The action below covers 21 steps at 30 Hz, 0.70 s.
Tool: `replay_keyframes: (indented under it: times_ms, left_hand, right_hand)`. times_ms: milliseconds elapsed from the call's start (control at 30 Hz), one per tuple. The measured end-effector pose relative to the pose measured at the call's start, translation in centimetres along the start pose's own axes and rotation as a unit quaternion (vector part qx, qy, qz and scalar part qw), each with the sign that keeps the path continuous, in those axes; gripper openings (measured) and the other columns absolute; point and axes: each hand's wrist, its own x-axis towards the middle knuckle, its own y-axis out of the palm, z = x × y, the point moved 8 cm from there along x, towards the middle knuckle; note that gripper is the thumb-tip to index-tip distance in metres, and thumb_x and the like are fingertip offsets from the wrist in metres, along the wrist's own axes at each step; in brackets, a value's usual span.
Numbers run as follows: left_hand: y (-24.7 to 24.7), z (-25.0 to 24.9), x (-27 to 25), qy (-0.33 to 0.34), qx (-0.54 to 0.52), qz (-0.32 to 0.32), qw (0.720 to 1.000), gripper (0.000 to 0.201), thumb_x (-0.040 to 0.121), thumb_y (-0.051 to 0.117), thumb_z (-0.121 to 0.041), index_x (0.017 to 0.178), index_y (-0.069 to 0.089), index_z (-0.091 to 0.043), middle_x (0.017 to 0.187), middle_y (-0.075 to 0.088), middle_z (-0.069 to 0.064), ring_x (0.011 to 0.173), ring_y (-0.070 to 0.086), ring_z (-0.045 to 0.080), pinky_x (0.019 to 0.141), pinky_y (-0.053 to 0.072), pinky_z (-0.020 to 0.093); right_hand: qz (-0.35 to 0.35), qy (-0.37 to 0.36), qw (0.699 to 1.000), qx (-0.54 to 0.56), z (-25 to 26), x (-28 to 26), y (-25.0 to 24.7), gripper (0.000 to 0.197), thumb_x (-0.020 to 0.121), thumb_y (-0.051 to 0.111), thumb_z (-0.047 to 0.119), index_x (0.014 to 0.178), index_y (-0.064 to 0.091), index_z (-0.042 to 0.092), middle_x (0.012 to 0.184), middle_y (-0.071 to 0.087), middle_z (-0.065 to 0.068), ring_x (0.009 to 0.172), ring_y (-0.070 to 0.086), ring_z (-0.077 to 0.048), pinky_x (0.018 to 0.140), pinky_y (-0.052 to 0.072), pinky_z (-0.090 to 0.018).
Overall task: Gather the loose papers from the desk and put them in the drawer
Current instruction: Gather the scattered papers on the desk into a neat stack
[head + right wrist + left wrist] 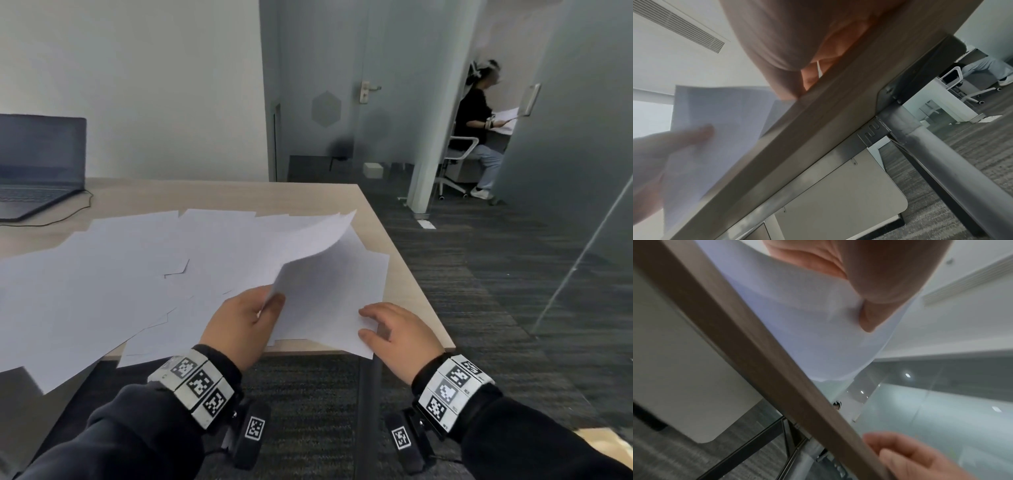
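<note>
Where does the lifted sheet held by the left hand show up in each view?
Head: lifted sheet at centre, curling up from the left hand.
Left wrist: upper centre, under the thumb.
Right wrist: left side, beside the desk edge.
Shared landmark: the desk edge, a brown diagonal band in both wrist views.

Head view looks down over the desk (394, 219); both wrist views look up beneath its edge

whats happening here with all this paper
A person is collecting loose sheets spread over a desk. The left hand pinches a few lifted sheets by a corner, while the right hand rests on a sheet at the desk's near edge. Many papers still lie scattered beside a laptop.
</note>
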Motion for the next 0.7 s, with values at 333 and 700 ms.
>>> replay_keyframes:
  times_ms: [333, 700]
  left_hand:
    - [8.7, -3.0, -1.3, 0.181, 0.236, 0.165, 0.94, 0.042, 0.084, 0.044, -0.041, 0.123, 0.06, -0.036, 0.124, 0.066, -0.014, 0.114, 0.062, 0.017, 0.088, 0.052, 0.039]
    - [8.3, -3.4, -1.1, 0.158, 0.23, 0.109, 0.954, 0.017, 0.085, 0.049, -0.036, 0.088, 0.065, -0.031, 0.084, 0.069, -0.014, 0.075, 0.065, 0.014, 0.059, 0.044, 0.025]
  right_hand:
    - [-0.148, 0.084, 0.974, 0.15, -2.8, -2.0, -3.5, 0.016, 0.094, 0.056, 0.025, 0.095, 0.068, 0.034, 0.093, 0.067, 0.02, 0.086, 0.061, 0.002, 0.075, 0.048, -0.02]
    - [-0.107, 0.117, 0.97, 0.184, -2.4, -3.3, -3.4, 0.051, 0.095, 0.045, 0.052, 0.062, 0.07, 0.021, 0.061, 0.072, 0.005, 0.048, 0.061, -0.007, 0.068, 0.056, -0.034]
